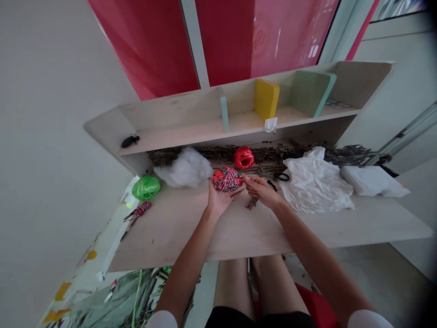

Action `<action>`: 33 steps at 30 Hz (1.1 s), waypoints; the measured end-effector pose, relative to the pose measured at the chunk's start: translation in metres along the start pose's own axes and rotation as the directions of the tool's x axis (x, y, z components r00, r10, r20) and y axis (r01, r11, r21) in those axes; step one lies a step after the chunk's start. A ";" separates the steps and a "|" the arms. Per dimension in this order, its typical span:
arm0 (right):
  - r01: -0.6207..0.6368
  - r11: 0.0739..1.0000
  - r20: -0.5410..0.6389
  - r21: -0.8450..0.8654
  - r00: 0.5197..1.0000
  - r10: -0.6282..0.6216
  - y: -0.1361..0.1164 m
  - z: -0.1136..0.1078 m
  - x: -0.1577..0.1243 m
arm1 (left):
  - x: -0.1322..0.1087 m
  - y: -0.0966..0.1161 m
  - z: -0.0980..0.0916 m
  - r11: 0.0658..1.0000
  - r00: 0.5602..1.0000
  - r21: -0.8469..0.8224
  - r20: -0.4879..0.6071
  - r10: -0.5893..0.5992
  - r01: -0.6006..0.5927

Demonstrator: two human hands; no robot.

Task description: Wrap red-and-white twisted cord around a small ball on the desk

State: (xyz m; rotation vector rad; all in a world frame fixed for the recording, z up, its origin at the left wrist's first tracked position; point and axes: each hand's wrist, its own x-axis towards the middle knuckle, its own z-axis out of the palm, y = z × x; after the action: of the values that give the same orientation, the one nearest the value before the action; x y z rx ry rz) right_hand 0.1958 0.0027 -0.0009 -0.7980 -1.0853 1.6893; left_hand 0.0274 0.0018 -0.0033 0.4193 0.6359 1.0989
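A round ball wrapped in red, white and dark yarn (228, 179) rests in my left hand (220, 198), whose palm and fingers cup it from below. My right hand (261, 189) is at the ball's right side, thumb and fingers pinched together on what looks like a yarn end by the ball. Behind them stands a roll of red plastic twine (243, 157). To the left lies a fluffy heap of white stuffing (187, 168). Black-handled scissors (282, 176) lie just beyond my right hand, partly hidden.
A green twine roll (146, 187) and a yarn-wrapped stick (141, 209) lie at the desk's left. Crumpled white plastic (317, 182) and a white block (372, 180) are on the right. Dry stalks (211, 152) line the back under a shelf (184, 135) with coloured dividers.
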 end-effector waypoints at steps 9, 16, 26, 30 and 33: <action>-0.018 0.998 0.009 -0.054 1.000 0.019 0.007 -0.002 0.003 | 0.000 0.002 -0.004 0.999 0.997 0.020 0.059 -0.049 0.047; -0.029 0.996 -0.009 -0.082 1.000 0.029 0.007 0.000 0.003 | -0.002 0.003 -0.001 0.998 0.994 0.019 0.090 -0.058 0.056; -0.017 1.000 0.016 -0.012 1.000 0.017 0.007 -0.004 0.002 | -0.003 0.003 0.002 0.999 1.000 0.034 0.022 0.002 -0.003; -0.002 1.000 -0.021 0.018 1.000 0.003 0.004 -0.007 0.002 | -0.002 0.007 0.001 0.996 0.996 0.066 -0.072 0.058 -0.053; 0.003 1.000 -0.049 0.016 0.999 -0.002 0.002 -0.009 0.002 | -0.004 0.011 0.001 0.995 0.993 0.089 -0.098 0.060 -0.051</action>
State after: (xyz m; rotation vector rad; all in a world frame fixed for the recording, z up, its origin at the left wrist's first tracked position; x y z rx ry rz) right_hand 0.2017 0.0071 -0.0063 -0.8230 -1.0377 1.6663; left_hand 0.0194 0.0028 0.0046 0.4607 0.7663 1.1535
